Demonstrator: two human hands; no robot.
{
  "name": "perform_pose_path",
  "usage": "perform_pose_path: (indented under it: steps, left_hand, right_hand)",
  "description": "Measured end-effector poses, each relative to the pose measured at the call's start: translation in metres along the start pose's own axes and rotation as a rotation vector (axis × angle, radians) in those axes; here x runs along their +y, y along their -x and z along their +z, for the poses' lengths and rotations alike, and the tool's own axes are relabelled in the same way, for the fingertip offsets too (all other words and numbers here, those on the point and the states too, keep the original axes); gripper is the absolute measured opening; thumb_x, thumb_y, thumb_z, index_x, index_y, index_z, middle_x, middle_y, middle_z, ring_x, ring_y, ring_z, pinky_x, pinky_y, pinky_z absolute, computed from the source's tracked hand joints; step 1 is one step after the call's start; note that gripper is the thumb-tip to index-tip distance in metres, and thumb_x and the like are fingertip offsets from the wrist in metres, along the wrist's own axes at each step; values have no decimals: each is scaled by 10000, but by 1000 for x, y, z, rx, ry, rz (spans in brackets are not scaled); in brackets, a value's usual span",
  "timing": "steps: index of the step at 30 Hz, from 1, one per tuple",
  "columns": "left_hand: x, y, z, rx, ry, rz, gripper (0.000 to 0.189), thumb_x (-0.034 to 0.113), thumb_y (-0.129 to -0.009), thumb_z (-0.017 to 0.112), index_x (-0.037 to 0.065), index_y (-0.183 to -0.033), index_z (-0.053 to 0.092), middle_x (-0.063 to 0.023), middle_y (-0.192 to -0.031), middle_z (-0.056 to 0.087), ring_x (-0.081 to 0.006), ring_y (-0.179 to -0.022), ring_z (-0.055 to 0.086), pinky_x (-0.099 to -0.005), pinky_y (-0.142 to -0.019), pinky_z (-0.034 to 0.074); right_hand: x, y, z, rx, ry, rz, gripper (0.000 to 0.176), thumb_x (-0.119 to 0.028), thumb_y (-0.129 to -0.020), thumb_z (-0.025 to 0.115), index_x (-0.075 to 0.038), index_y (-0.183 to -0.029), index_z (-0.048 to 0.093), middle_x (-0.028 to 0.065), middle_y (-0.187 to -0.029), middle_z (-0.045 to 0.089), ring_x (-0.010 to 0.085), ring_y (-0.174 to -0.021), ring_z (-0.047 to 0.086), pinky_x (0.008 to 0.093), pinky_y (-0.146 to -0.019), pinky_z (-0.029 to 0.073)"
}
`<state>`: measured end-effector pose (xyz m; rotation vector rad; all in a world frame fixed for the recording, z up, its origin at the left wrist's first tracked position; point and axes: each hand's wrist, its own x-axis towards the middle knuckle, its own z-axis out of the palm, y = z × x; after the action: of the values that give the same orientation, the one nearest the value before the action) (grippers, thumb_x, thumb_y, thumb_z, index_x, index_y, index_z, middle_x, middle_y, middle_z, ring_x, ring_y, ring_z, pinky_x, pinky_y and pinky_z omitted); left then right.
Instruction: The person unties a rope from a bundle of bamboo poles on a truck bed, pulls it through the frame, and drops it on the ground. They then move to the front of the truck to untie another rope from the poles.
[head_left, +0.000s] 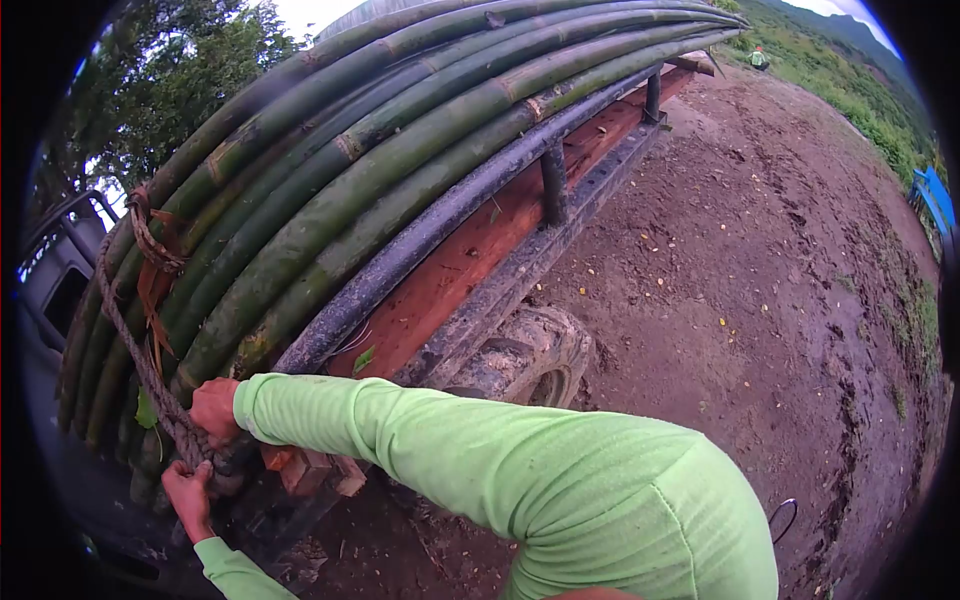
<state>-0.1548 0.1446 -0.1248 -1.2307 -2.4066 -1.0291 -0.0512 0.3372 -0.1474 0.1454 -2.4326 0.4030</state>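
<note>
A thick twisted rope (135, 345) runs down over a bundle of long green bamboo poles (400, 135) to a knotted, wound part low at the left. My right hand (214, 410) is closed on the rope just above the wound part, its fingertips partly hidden. Lower down, my left hand (188, 492) pinches the rope between thumb and fingers beside the knot. Both arms wear light green sleeves. Farther up, a looped rope end (147, 225) and a torn brown strip lie against the poles.
The poles rest on a vehicle's dark metal side rail (440, 220) above a reddish wooden plank (470, 275). Below are a muddy tyre (540, 355) and cut wood ends (310, 470). Muddy ground (720, 290) spreads right; a distant person (759, 59) is by the grass.
</note>
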Motion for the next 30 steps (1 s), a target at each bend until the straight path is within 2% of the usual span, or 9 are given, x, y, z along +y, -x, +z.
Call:
perform_pose_path:
  steps: [5,10,13,17,22,25,26,27,30]
  left_hand:
    - [8,17,10,94,-150,2,318,72,-724,719,43,-675,405,-20,-600,456,-86,-537,402,-299,-483,337]
    - [-14,12,17,122,-53,2,229,123,-776,706,11,-744,508,-16,-617,496,-90,-571,417,-290,-520,348]
    - [-2,17,6,127,-126,-22,285,221,-814,718,-25,-802,576,-34,-639,537,-110,-613,457,-307,-555,377]
    - [3,-1,8,166,-264,-50,348,264,-823,722,-44,-753,575,-68,-644,541,-144,-613,458,-332,-583,391]
    - [-31,-28,18,108,68,36,253,133,-823,686,9,-663,535,12,-652,502,-85,-630,405,-296,-554,341]
    - [10,-17,5,35,-148,-52,177,104,-831,660,-2,-706,594,25,-653,545,-52,-616,429,-283,-524,345]
    - [-6,-21,7,-17,48,-38,160,126,-812,673,-30,-783,650,-14,-666,603,-66,-631,475,-300,-548,389]
    - [18,-10,5,22,-143,-58,211,165,-812,670,-41,-863,671,-82,-678,638,-91,-636,514,-319,-585,428]
    - [32,7,5,69,-288,-84,362,298,-785,680,-34,-929,665,-238,-818,662,-368,-849,659,-433,-753,482]
  right_hand:
    - [-24,4,3,-11,41,19,338,-291,-656,725,-37,-880,730,187,-860,694,354,-861,677,411,-781,548]
    - [-34,29,-24,-189,264,-259,360,-324,-698,714,-50,-931,728,156,-929,690,313,-953,648,459,-824,502]
    - [-27,14,34,64,412,-201,314,-262,-745,651,-16,-928,716,163,-903,675,321,-899,655,445,-772,520]
    - [-22,16,36,108,284,-216,261,-194,-736,610,3,-877,708,175,-875,664,318,-854,659,431,-714,535]
    - [-16,12,39,163,146,-216,210,-171,-689,610,-10,-778,709,184,-828,682,322,-819,672,428,-704,539]
    - [-14,-10,35,173,118,-313,207,-198,-693,587,-36,-726,712,194,-746,675,344,-739,673,435,-708,528]
    - [-6,-12,40,252,49,-362,212,-214,-712,582,-35,-680,690,192,-735,673,351,-744,672,450,-702,524]
    - [-6,-10,31,195,27,-362,252,-245,-740,581,-16,-676,664,195,-735,665,358,-718,666,459,-677,523]
    - [-9,21,9,181,205,-287,541,-391,-766,654,39,-1064,515,240,-1078,572,403,-970,564,454,-832,483]
